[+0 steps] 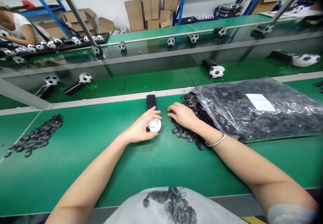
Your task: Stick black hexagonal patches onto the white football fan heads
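Note:
My left hand [142,124] is closed around a small white soccer-ball-shaped head [154,125], thumb below and fingers above. Its shell shows open cut-outs, with a black patch on the left side. A black handle [151,102] extends away behind the fingers and rests on the green table. My right hand [183,114] is at the left edge of a pile of small black pentagon pieces [186,135]. Its fingers are bent and drawn together, palm down. Whatever is between the fingertips is too small to make out.
A clear plastic bag [262,113] full of black pieces lies right, its mouth at the pile. More loose pieces [40,135] lie left. Beyond the rail, a green conveyor [141,79] carries several ball-headed items. A person [22,27] sits far left near rows of balls.

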Demonstrator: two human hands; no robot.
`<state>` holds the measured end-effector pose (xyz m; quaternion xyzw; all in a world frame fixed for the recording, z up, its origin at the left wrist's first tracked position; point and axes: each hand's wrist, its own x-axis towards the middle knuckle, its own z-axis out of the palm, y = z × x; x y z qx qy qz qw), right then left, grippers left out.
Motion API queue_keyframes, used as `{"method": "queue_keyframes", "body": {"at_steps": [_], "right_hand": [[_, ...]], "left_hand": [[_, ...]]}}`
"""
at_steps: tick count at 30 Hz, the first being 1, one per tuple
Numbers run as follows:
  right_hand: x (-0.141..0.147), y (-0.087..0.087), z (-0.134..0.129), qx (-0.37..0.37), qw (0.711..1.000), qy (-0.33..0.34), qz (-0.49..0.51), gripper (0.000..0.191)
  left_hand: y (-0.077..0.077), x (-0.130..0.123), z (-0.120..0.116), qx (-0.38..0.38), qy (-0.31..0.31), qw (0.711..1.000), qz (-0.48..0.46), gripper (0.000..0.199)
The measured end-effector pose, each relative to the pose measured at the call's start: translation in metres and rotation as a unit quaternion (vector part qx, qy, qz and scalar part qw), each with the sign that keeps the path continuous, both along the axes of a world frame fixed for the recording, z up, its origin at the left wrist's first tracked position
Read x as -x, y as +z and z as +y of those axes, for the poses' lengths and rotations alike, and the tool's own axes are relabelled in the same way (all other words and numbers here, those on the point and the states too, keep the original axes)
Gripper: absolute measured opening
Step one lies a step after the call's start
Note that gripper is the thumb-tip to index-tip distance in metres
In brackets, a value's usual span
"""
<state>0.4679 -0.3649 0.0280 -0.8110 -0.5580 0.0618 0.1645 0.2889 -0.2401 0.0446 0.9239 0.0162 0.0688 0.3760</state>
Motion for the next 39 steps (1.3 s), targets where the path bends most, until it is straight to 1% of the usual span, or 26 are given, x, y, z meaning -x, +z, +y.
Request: {"method": "queue_keyframes", "body": {"at_steps": [2,4,6,8,11,14,18,21,24,27,30,32,37,39], "right_hand": [[-0.001,0.000,0.000,-0.009,0.999,0.009,0.033,0.008],[-0.001,0.004,-0.002,-0.023,0.996,0.027,0.076,0.005],[0.002,0.011,-0.005,-0.046,0.990,0.055,0.121,0.003],[0.009,0.019,-0.008,-0.073,0.980,0.098,0.156,0.004],[0.022,0.027,-0.012,-0.100,0.963,0.162,0.191,0.005],[0.032,0.027,-0.014,-0.120,0.953,0.192,0.202,0.004],[0.039,0.019,-0.014,-0.142,0.942,0.210,0.218,0.003],[0.043,0.015,-0.012,-0.155,0.937,0.209,0.233,0.003],[0.046,0.012,-0.010,-0.166,0.937,0.177,0.250,0.004],[0.045,0.008,-0.007,-0.167,0.934,0.134,0.285,0.018],[0.044,0.004,-0.005,-0.158,0.931,0.110,0.309,0.034],[0.043,0.002,-0.004,-0.149,0.931,0.100,0.318,0.040],[0.044,-0.002,-0.004,-0.151,0.922,0.098,0.344,0.039],[0.046,-0.002,-0.004,-0.159,0.923,0.094,0.337,0.038]], "left_hand": [[0.000,0.000,-0.001,-0.013,0.027,0.999,0.011,0.054],[-0.001,0.000,-0.001,-0.018,0.043,0.999,0.017,0.054],[-0.001,0.000,-0.001,-0.018,0.031,0.999,0.012,0.053],[-0.002,0.000,0.000,-0.017,0.014,1.000,0.003,0.054],[-0.002,0.000,0.001,-0.016,0.012,1.000,-0.002,0.058],[-0.003,-0.001,0.001,-0.014,0.016,1.000,-0.006,0.062],[-0.006,-0.003,0.001,-0.012,0.013,1.000,-0.019,0.066],[-0.008,-0.004,0.002,-0.007,0.009,1.000,-0.028,0.069],[-0.008,-0.004,0.001,-0.005,0.013,0.999,-0.033,0.065],[-0.006,-0.005,0.000,-0.005,0.012,0.999,-0.032,0.065],[-0.004,-0.004,-0.002,0.003,0.021,1.000,-0.018,0.071],[-0.004,-0.004,-0.002,0.009,0.031,0.999,-0.007,0.074],[-0.007,-0.002,-0.002,-0.002,0.026,1.000,-0.010,0.080],[-0.007,-0.003,-0.003,-0.006,0.021,1.000,-0.011,0.081]]}}
